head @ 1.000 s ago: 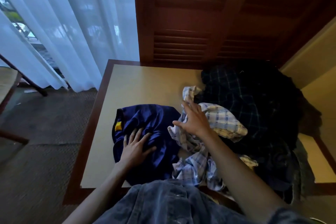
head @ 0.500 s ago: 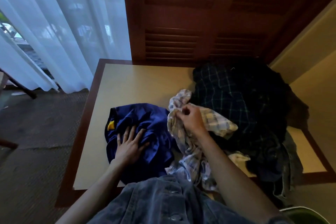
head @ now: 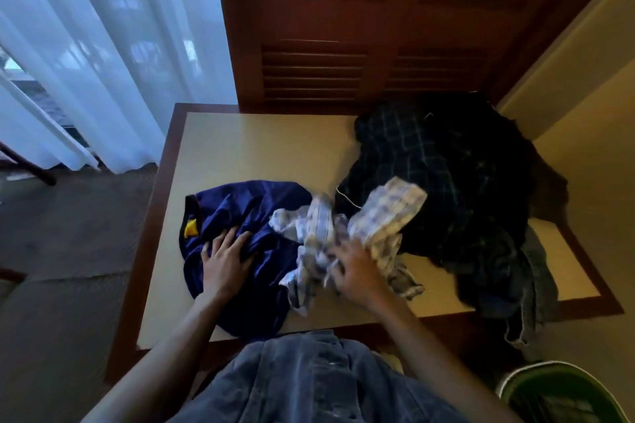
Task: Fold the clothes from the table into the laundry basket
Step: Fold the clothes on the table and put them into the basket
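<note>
Clothes lie mid-frame on the table. A blue shirt is pressed flat by the left hand, fingers spread. A checked shirt is gripped by the right hand; it should be shaken out first.

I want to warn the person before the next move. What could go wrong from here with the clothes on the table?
1. The right hand is on the crumpled light plaid shirt, which touches the dark pile; pulling it may drag the pile along.
2. Dark clothes already hang over the table's front edge and could slide to the floor beside the green basket.
3. The blue garment under the left hand overlaps the plaid shirt and may tangle.
</note>
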`<state>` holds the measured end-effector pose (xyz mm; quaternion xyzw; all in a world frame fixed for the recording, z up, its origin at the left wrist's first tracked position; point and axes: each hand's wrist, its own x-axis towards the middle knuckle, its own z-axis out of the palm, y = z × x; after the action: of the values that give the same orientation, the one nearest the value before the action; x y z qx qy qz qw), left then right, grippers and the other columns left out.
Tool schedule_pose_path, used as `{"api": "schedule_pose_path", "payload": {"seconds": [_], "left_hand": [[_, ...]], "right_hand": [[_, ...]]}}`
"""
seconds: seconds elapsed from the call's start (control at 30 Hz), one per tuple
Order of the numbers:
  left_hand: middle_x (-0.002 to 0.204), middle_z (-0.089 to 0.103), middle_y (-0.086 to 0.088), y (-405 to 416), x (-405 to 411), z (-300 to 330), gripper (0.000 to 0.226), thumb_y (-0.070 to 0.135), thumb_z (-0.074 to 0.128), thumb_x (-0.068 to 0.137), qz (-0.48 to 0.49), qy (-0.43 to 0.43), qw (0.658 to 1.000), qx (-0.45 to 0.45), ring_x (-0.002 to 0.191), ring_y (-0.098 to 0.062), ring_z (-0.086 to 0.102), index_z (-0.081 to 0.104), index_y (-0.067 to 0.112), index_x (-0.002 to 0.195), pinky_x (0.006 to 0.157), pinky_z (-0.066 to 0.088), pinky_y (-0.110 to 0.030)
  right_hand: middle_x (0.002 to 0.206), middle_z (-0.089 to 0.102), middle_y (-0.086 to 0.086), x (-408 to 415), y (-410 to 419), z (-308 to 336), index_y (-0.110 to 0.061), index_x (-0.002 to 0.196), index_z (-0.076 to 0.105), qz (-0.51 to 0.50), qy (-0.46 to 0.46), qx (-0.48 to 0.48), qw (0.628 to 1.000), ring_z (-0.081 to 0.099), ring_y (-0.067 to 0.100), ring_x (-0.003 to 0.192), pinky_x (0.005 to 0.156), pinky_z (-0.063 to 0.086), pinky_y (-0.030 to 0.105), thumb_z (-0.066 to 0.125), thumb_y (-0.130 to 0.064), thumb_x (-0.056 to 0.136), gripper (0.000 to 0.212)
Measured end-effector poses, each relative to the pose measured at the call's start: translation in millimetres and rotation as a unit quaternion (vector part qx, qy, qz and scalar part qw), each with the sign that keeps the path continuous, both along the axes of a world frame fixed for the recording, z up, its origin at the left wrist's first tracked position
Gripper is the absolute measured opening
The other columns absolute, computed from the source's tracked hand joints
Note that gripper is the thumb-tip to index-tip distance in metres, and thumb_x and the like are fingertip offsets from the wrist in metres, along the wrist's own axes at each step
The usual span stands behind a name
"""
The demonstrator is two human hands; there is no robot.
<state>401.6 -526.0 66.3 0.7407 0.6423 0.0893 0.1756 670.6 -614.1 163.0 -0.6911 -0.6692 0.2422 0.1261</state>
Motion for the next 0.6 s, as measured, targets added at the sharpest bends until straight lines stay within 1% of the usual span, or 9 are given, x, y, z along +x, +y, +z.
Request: {"api": "schedule_pose_path", "payload": {"seconds": [0.1,0.2,0.3,0.37,0.4,0.43,0.5,0.53,0.6], "left_hand": [[0.156,0.040,0.000,-13,-2,-2,0.053,0.050,0.062,0.091,0.009,-0.001,1.000,0.003,0.145,-0.024,0.028,0.053,0.032,0.140,0.117,0.015,-0.050],[0.156,0.039,0.001,-18,-2,3,0.056,0.060,0.057,0.084,0.009,0.017,1.000,-0.009,0.145,-0.023,0.023,0.053,0.038,0.135,0.117,0.005,-0.052],[0.154,0.037,0.001,-18,2,23,0.058,0.067,0.050,0.076,0.023,-0.029,0.999,0.020,0.145,-0.024,0.020,0.055,0.044,0.129,0.117,0.001,-0.050],[0.156,0.032,0.001,-19,11,41,0.059,0.069,0.047,0.078,0.016,-0.060,0.997,0.036,0.146,-0.025,0.017,0.052,0.046,0.133,0.117,0.003,-0.049],[0.158,0.029,0.001,-18,18,49,0.059,0.069,0.044,0.082,-0.002,-0.066,0.997,0.042,0.146,-0.025,0.017,0.048,0.047,0.136,0.118,0.005,-0.049],[0.160,0.026,0.001,-16,29,57,0.058,0.069,0.042,0.086,-0.030,-0.070,0.996,0.045,0.147,-0.024,0.016,0.044,0.048,0.140,0.118,0.008,-0.048],[0.164,0.020,0.003,-12,57,72,0.056,0.068,0.039,0.093,-0.117,-0.070,0.990,0.027,0.150,-0.021,0.015,0.034,0.049,0.146,0.119,0.011,-0.049],[0.164,0.019,0.005,-11,72,75,0.056,0.066,0.040,0.094,-0.176,-0.058,0.983,0.009,0.150,-0.019,0.016,0.031,0.049,0.147,0.119,0.012,-0.051],[0.163,0.019,0.006,-19,98,66,0.056,0.059,0.042,0.096,-0.286,-0.012,0.958,-0.034,0.151,-0.021,0.016,0.027,0.046,0.148,0.119,0.015,-0.055]], "right_hand": [[0.125,0.052,0.006,-8,-26,-29,-0.017,0.119,0.062,0.032,-0.055,-0.065,0.996,0.047,0.027,0.123,0.101,0.043,0.040,0.049,-0.018,0.090,0.032],[0.119,0.057,0.001,-5,-25,8,-0.020,0.113,0.062,0.034,-0.067,-0.049,0.996,0.054,0.022,0.113,0.089,0.047,0.036,0.052,-0.020,0.090,0.025],[0.109,0.065,0.000,1,-22,53,-0.018,0.105,0.066,-0.063,-0.101,0.126,0.985,0.060,0.020,0.101,0.088,0.048,0.039,0.054,-0.029,0.092,0.021],[0.114,0.063,0.003,8,-19,67,-0.016,0.108,0.066,-0.180,-0.086,0.235,0.951,0.055,0.023,0.109,0.090,0.042,0.041,0.058,-0.037,0.092,0.028],[0.123,0.057,0.006,15,-15,65,-0.016,0.116,0.063,-0.232,-0.074,0.235,0.941,0.051,0.026,0.115,0.091,0.040,0.043,0.060,-0.041,0.093,0.035],[0.133,0.049,0.010,23,-11,59,-0.018,0.127,0.056,-0.280,-0.055,0.189,0.940,0.046,0.030,0.122,0.094,0.040,0.047,0.060,-0.048,0.093,0.046],[0.152,0.029,0.015,35,-4,29,-0.034,0.147,0.033,-0.362,0.029,0.021,0.932,0.033,0.039,0.136,0.102,0.039,0.058,0.052,-0.065,0.090,0.067],[0.157,0.023,0.015,34,-5,14,-0.044,0.150,0.022,-0.382,0.076,-0.051,0.920,0.030,0.042,0.140,0.105,0.038,0.061,0.047,-0.073,0.087,0.074],[0.162,0.018,0.013,22,-17,-17,-0.058,0.148,0.006,-0.369,0.117,-0.116,0.915,0.032,0.043,0.142,0.107,0.037,0.063,0.037,-0.084,0.083,0.077]]}}
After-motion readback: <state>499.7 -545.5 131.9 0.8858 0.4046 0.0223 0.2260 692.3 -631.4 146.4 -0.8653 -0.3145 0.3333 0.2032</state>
